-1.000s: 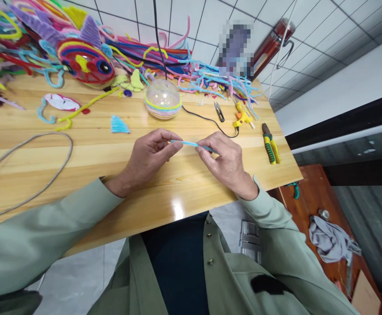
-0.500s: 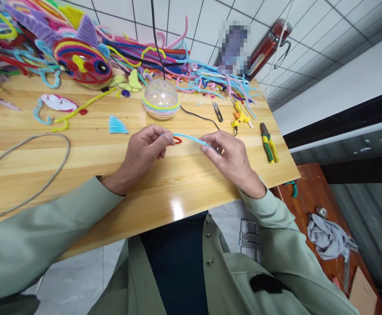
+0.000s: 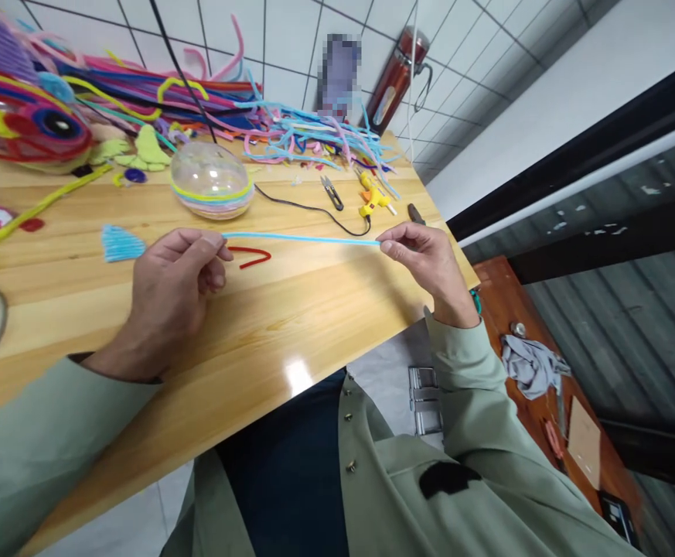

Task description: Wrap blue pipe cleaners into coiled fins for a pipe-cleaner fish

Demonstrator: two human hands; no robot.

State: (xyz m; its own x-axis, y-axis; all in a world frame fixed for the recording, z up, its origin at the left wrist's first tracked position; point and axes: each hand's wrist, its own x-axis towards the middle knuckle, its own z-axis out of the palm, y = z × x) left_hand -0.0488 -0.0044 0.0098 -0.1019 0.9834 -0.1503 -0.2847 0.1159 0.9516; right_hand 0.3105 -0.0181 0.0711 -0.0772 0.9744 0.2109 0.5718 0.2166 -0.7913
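Observation:
A light blue pipe cleaner (image 3: 302,237) stretches nearly straight between my two hands, above the table. My left hand (image 3: 178,282) pinches its left end between thumb and forefinger. At its right end, the thumb and fingertips of my right hand (image 3: 424,259) are closed on it. A bent red pipe cleaner (image 3: 256,251) shows just right of my left fingers; whether those fingers touch it I cannot tell. Behind my left hand stands a clear plastic ball (image 3: 213,174) with yellow, blue and pink bands round it. A blue ridged fan-shaped piece (image 3: 121,243) lies left of that hand.
Thread snips (image 3: 332,193) and a yellow glue gun (image 3: 373,197) with a black cord lie behind the hands. Many coloured pipe cleaners (image 3: 308,131) are heaped along the tiled wall. A red fish-like figure (image 3: 18,120) sits at the left, a red flask (image 3: 398,81) at the back.
My hands have moved apart, and the blue pipe cleaner now shows longer and straighter between them. More of the red pipe cleaner is visible. The view has turned to the right.

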